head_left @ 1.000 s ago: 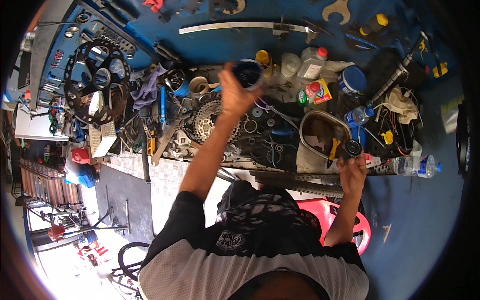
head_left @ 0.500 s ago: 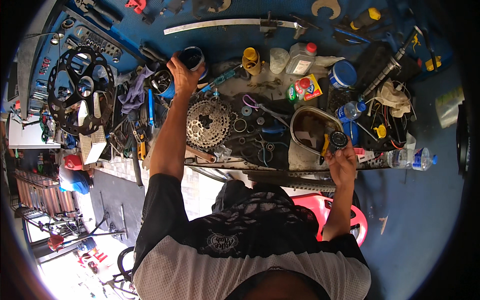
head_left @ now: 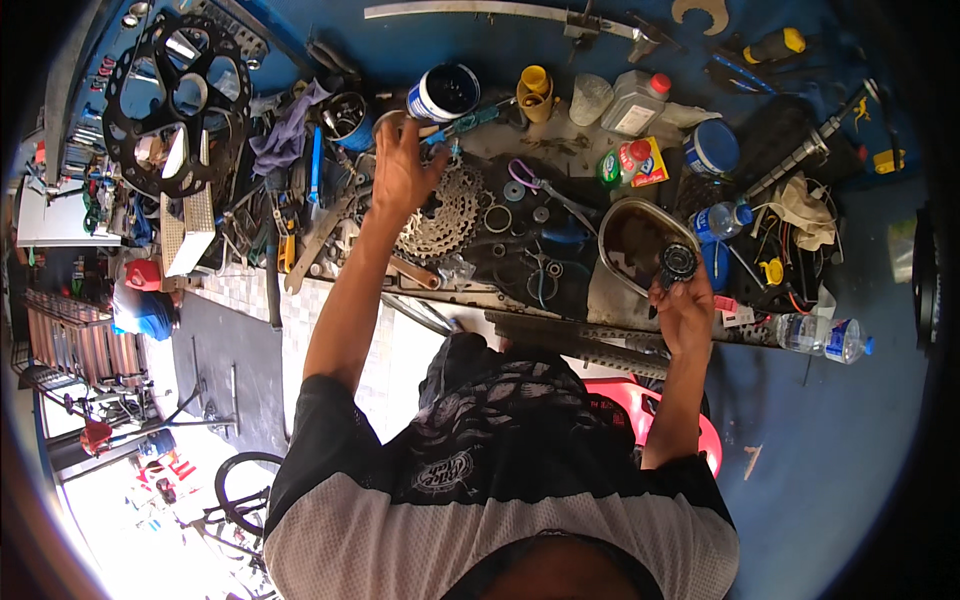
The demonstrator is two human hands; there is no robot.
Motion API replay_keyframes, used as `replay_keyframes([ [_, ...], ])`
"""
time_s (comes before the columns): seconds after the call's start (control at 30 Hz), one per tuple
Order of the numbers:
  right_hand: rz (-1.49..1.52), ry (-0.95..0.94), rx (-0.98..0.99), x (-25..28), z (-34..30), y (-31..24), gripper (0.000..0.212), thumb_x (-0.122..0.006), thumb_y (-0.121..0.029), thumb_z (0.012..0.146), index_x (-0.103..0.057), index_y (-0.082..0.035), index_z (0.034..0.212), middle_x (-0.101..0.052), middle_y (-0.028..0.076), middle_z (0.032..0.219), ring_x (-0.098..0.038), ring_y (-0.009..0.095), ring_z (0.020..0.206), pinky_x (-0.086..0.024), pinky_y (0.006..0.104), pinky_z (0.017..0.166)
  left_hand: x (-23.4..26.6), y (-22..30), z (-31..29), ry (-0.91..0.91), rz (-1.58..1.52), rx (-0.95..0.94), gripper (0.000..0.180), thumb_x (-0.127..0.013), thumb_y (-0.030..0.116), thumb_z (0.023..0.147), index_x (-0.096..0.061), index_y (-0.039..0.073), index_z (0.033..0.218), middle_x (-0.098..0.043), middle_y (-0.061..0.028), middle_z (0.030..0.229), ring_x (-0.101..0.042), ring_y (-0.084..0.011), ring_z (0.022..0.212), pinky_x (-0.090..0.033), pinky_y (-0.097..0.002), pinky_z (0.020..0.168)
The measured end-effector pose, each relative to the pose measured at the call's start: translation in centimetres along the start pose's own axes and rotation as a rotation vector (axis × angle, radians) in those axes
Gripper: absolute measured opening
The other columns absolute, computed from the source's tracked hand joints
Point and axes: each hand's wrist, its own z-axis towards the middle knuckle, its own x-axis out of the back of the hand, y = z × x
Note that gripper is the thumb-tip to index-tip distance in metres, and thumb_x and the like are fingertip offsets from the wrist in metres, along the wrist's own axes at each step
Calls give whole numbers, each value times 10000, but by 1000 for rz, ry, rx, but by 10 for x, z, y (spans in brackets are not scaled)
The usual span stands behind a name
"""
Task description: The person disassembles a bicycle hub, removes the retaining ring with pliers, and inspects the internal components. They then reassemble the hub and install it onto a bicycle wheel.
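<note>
My left hand (head_left: 400,178) is raised over the bench with its fingers apart, just below a white-and-blue tub (head_left: 443,95) whose dark mouth faces up. A greyish round edge shows behind its fingertips; I cannot make out what it is. Under that hand lies a silver bicycle cassette (head_left: 440,220). My right hand (head_left: 684,312) grips a black round ridged part (head_left: 678,263), its ringed face turned up. This part is held at the right side of a metal tray (head_left: 604,245) with brown liquid in it.
Pliers (head_left: 560,198), rings and small parts lie on a dark cloth mid-bench. Behind stand a yellow cup (head_left: 535,95), a grey bottle with red cap (head_left: 637,103) and a blue-lidded tub (head_left: 712,147). Plastic bottles (head_left: 845,340) lie at right; a large chainring (head_left: 180,100) stands left.
My left hand has let go of the white-and-blue tub and drawn back toward me. My right hand still holds the black part. The whole view has shifted a little.
</note>
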Motion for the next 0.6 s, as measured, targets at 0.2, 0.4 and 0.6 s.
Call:
replay_keyframes([
  [0.2,-10,-27,-67,-13,4,1,563,-805,-131,949,-504,-94,1424,-630,45,1139,-667,200,907,-543,346,754,17,-3,-105,-305,208,42,657,-915,256,767,-630,91,1335,-512,-244,1459,-483,-448,1364,-418,-564,1126],
  [0.4,-28,-87,-137,-22,15,14,598,-810,-124,936,-496,-98,1445,-658,75,1201,-678,207,929,-544,341,758,25,21,-136,-376,234,129,884,-942,344,730,-526,125,1478,-478,-199,1508,-457,-436,1385,-386,-582,1151],
  [0.6,-59,-191,-186,-45,22,26,655,-829,-73,898,-489,-89,1459,-667,77,1195,-684,208,929,-548,330,757,21,27,-141,-228,197,128,804,-868,285,817,-491,100,1502,-439,-255,1507,-451,-475,1365,-386,-591,1146],
])
